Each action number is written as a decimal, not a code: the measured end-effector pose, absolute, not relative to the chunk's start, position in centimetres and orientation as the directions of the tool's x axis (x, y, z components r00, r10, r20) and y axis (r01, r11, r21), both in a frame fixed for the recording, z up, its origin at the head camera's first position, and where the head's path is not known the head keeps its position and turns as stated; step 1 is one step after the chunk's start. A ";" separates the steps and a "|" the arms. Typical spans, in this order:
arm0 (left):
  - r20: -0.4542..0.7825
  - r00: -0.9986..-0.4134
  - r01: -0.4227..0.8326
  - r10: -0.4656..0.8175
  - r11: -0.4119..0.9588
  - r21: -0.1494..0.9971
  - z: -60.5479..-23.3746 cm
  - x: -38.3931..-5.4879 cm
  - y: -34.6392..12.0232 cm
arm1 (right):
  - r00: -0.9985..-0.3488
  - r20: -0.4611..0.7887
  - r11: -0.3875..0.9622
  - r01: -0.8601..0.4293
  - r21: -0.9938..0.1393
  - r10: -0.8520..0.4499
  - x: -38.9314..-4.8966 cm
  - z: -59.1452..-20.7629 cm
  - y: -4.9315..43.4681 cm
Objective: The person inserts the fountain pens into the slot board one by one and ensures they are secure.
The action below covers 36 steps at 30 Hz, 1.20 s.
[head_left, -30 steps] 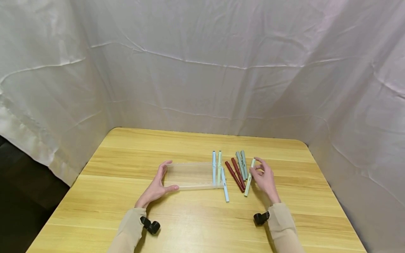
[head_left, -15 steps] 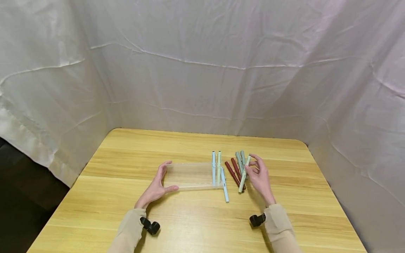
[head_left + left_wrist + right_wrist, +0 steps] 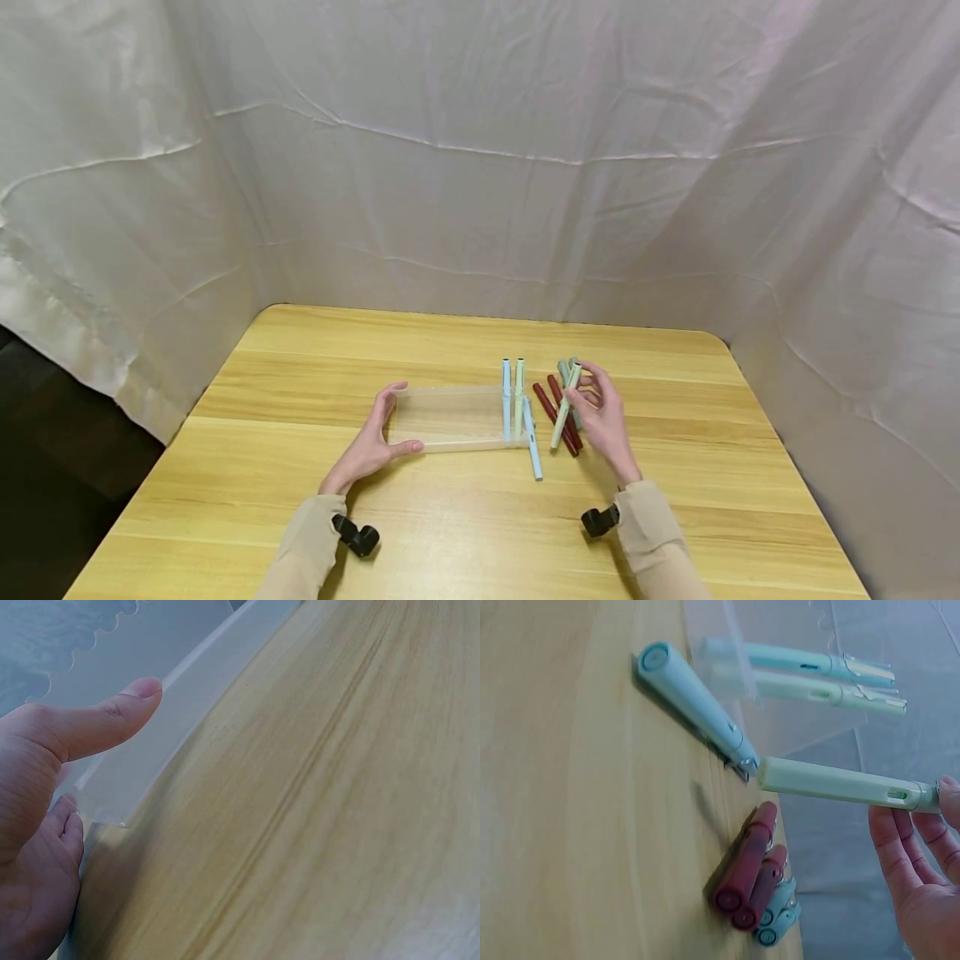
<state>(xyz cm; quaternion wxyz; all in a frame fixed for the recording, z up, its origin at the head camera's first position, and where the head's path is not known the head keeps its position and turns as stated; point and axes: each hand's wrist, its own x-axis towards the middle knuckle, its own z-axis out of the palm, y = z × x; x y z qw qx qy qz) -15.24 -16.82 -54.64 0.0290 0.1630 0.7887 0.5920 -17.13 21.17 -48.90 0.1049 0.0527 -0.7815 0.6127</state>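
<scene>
My left hand [image 3: 371,446] grips the left end of a clear plastic tray [image 3: 450,414], thumb on its front wall [image 3: 161,742] and fingers at the back. Pinched near its cap by my right hand [image 3: 606,421] is a light green capped pen [image 3: 832,784], held aslant in the air over two dark red pens [image 3: 547,402]. At the tray's right end, a light blue pen [image 3: 506,400] and another light green pen [image 3: 519,396] lie side by side, caps past the notched back edge. A second light blue pen [image 3: 533,446] lies slanted by the tray's front right corner.
Two grey-green pens [image 3: 563,368] lie behind the red ones, partly covered by my right hand. Wooden tabletop [image 3: 465,525] spreads around everything. Pale cloth [image 3: 480,208] hangs behind and at both sides of the table.
My right hand has lifted the light green pen off the table and carried it left, from right of the red pens to above them. The left hand and tray stay put.
</scene>
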 end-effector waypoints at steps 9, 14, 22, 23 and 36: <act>0.145 -0.946 0.221 0.290 0.248 0.943 -54.6 -15.2 -16.9 | -0.962 0.272 0.198 -0.264 -0.944 0.014 -17.5 -48.5 19.7; 0.147 -0.946 0.223 0.290 0.248 0.943 -54.5 -15.2 -16.9 | -0.949 0.314 0.195 -0.307 -0.932 0.005 -17.7 -48.3 18.9; 0.143 -0.947 0.220 0.289 0.252 0.942 -54.5 -15.2 -16.8 | -0.944 0.328 0.177 -0.327 -0.928 -0.025 -17.9 -48.0 17.9; 0.143 -0.947 0.220 0.289 0.252 0.943 -54.5 -15.2 -16.8 | -0.944 0.329 0.170 -0.329 -0.929 -0.030 -17.9 -47.9 17.8; 0.148 -0.945 0.224 0.291 0.247 0.943 -54.6 -15.2 -16.8 | -0.941 0.332 0.127 -0.338 -0.932 -0.069 -18.2 -47.8 16.7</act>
